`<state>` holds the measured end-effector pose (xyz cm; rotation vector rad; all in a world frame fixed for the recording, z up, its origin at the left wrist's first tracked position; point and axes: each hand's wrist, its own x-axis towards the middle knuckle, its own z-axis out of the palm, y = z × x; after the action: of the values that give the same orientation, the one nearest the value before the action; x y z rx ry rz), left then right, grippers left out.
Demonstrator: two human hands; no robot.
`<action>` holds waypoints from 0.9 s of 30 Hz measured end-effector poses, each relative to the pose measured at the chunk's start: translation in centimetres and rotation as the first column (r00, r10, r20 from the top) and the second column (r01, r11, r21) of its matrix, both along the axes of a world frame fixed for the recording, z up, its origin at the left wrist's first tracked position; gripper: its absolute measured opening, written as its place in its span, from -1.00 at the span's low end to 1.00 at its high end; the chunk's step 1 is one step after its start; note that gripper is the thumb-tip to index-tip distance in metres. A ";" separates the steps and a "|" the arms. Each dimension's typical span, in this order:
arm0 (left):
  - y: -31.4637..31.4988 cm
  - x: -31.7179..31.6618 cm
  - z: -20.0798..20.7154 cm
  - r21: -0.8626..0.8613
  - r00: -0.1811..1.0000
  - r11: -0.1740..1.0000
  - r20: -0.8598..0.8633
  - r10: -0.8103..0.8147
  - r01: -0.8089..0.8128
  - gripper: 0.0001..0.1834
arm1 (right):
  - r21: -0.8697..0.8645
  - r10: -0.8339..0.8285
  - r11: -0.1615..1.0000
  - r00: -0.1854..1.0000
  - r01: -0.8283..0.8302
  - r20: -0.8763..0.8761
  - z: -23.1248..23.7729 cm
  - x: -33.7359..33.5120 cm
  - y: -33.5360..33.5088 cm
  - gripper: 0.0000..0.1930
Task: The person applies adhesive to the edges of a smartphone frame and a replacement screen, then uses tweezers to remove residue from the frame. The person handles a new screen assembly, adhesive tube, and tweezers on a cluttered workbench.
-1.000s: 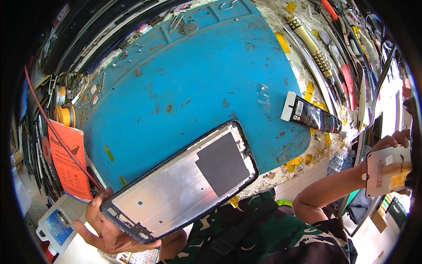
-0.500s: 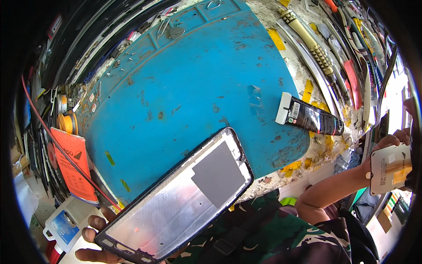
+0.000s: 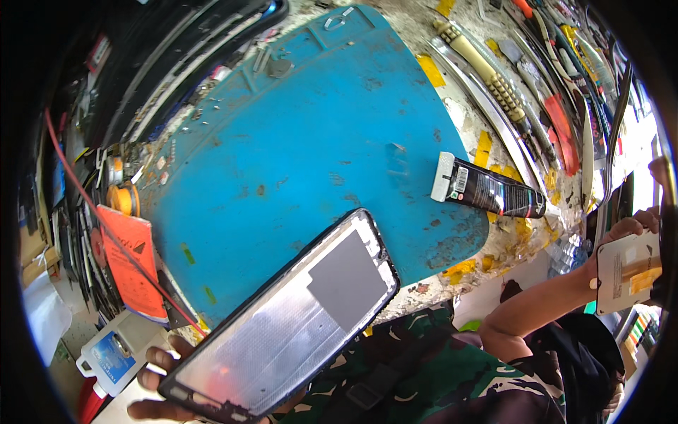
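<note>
At the lower middle, a phone frame (image 3: 282, 318) is tilted, with a silvery inner face, a grey square patch and a black rim. My left hand (image 3: 159, 378) grips its lower left end, the fingertips showing past the edge. Its upper right end overlaps the near edge of a blue work mat (image 3: 304, 155). Far to the right, my right hand (image 3: 631, 226) is raised and closed on a flat pale panel (image 3: 625, 272) with rounded corners and an orange-yellow patch. Part of that panel is cut off by the dark rim of the view.
A black tube of glue (image 3: 491, 187) lies across the mat's right edge. Tweezers and hand tools (image 3: 487, 71) crowd the right side. To the left are an orange packet (image 3: 134, 265), a wire spool (image 3: 123, 200), a red cable (image 3: 92, 205) and a white bottle (image 3: 106, 360).
The view has shifted slightly, so the mat and tools sit a little differently. The phone frame has tipped a bit in my left hand. My right hand keeps the panel at the far right.
</note>
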<state>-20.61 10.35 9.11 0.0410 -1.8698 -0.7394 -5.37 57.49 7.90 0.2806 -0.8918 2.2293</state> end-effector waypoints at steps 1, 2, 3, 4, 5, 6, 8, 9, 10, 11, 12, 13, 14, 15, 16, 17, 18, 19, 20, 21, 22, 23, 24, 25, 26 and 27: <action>-0.5 0.1 -0.1 -0.080 0.999 0.997 -0.036 0.008 -0.011 0.33 | -0.020 0.022 1.000 1.000 -0.023 -0.015 -0.2 0.1 0.1 0.07; -1.1 0.6 0.1 -0.134 0.987 0.980 0.079 -0.136 0.146 0.44 | 0.008 0.028 1.000 1.000 -0.028 -0.003 -0.2 0.4 0.0 0.08; -2.0 0.5 0.3 -0.111 0.961 0.961 0.145 -0.236 0.253 0.41 | -0.066 0.035 0.997 0.999 -0.038 -0.041 -0.2 0.5 -0.1 0.10; -2.8 0.5 0.5 -0.157 0.924 0.938 0.285 -0.257 0.309 0.38 | -0.134 0.154 0.978 0.987 -0.159 -0.041 -0.1 0.7 -0.3 0.12; -3.5 0.3 0.5 -0.118 0.831 0.848 0.306 -0.464 0.517 0.31 | -0.110 0.212 0.970 0.976 -0.215 -0.043 0.0 0.6 -0.5 0.12; -4.2 0.0 0.6 0.060 0.648 0.682 0.263 -0.715 0.729 0.31 | -0.104 0.139 0.984 0.990 -0.142 -0.039 0.1 0.4 -0.6 0.12; -5.2 -0.2 0.9 0.317 0.409 0.475 0.253 -0.877 0.821 0.38 | -0.125 0.208 0.969 0.976 -0.214 -0.059 0.6 -0.1 -1.0 0.12; -5.6 -0.2 1.2 0.370 0.339 0.449 0.325 -0.883 0.813 0.36 | -0.121 0.254 0.958 0.966 -0.258 -0.052 1.1 -0.5 -1.2 0.11; -5.8 -0.2 1.4 0.382 0.299 0.458 0.406 -0.864 0.803 0.34 | -0.118 0.298 0.946 0.953 -0.301 -0.044 1.5 -1.0 -1.4 0.11; -6.0 -0.3 1.6 0.402 0.269 0.463 0.451 -0.851 0.790 0.31 | -0.107 0.345 0.931 0.937 -0.349 -0.048 2.0 -1.4 -1.7 0.10; -5.9 -0.3 1.8 0.441 0.241 0.472 0.483 -0.842 0.763 0.25 | -0.133 0.340 0.927 0.936 -0.350 -0.092 2.3 -2.0 -2.4 0.09; -6.0 -0.5 1.9 0.417 0.226 0.483 0.529 -0.818 0.770 0.20 | -0.091 0.462 0.881 0.886 -0.464 -0.043 2.5 -2.5 -2.9 0.09; -6.0 -0.6 2.2 0.347 0.245 0.537 0.616 -0.749 0.769 0.17 | -0.083 0.538 0.839 0.843 -0.538 -0.020 3.1 -3.4 -3.3 0.09; -6.1 -0.7 2.3 0.281 0.254 0.570 0.686 -0.682 0.773 0.14 | -0.075 0.610 0.791 0.793 -0.608 0.005 3.7 -4.3 -3.8 0.09; -6.2 -0.9 2.6 0.189 0.274 0.581 0.741 -0.613 0.791 0.12 | -0.067 0.674 0.738 0.738 -0.672 0.033 4.4 -5.2 -4.3 0.08; -6.2 -0.8 2.7 0.133 0.294 0.574 0.753 -0.588 0.808 0.10 | -0.058 0.731 0.682 0.679 -0.729 0.063 5.3 -6.0 -5.0 0.08; -6.2 -0.9 2.7 0.120 0.295 0.563 0.753 -0.588 0.818 0.11 | -0.060 0.791 0.609 0.600 -0.791 0.120 6.4 -6.8 -5.7 0.07; -6.2 -0.9 2.8 0.119 0.296 0.567 0.756 -0.584 0.815 0.12 | 0.010 0.757 0.630 0.617 -0.776 0.215 7.5 -7.5 -6.6 0.06; -6.3 -0.9 2.7 0.108 0.306 0.565 0.750 -0.587 0.818 0.11 | 0.076 0.715 0.632 0.618 -0.771 0.328 8.9 -8.1 -7.5 0.04; -6.3 -0.9 2.7 0.091 0.317 0.564 0.749 -0.582 0.821 0.10 | 0.139 0.647 0.672 0.669 -0.727 0.366 9.5 -8.8 -9.1 0.03; -6.4 -0.9 2.5 0.105 0.310 0.555 0.738 -0.600 0.825 0.09 | 0.202 0.573 0.705 0.714 -0.680 0.402 10.1 -9.6 -10.8 0.02; -6.4 -0.8 2.4 0.126 0.298 0.545 0.725 -0.621 0.829 0.08 | 0.260 0.489 0.754 0.780 -0.603 0.391 10.2 -10.4 -12.8 0.06; -6.5 -0.8 2.3 0.136 0.287 0.543 0.730 -0.620 0.828 0.08 | 0.307 0.401 0.810 0.855 -0.499 0.330 9.2 -11.7 -15.5 0.10; -6.6 -0.7 2.2 0.144 0.280 0.540 0.730 -0.624 0.829 0.07 | 0.286 0.438 0.806 0.847 -0.519 0.302 9.0 -13.1 -17.7 0.14; -6.6 -0.7 2.0 0.156 0.280 0.531 0.708 -0.648 0.833 0.08 | 0.331 0.366 0.819 0.871 -0.469 0.328 9.1 -14.4 -19.7 0.18; -6.8 -0.6 1.9 0.173 0.272 0.517 0.690 -0.671 0.838 0.11 | 0.407 0.361 0.774 0.866 -0.485 0.346 9.7 -15.7 -21.3 0.18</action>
<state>-21.25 3.56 11.06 -0.9758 -2.7252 -1.2844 -21.12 36.22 17.62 0.4812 -1.6767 2.4536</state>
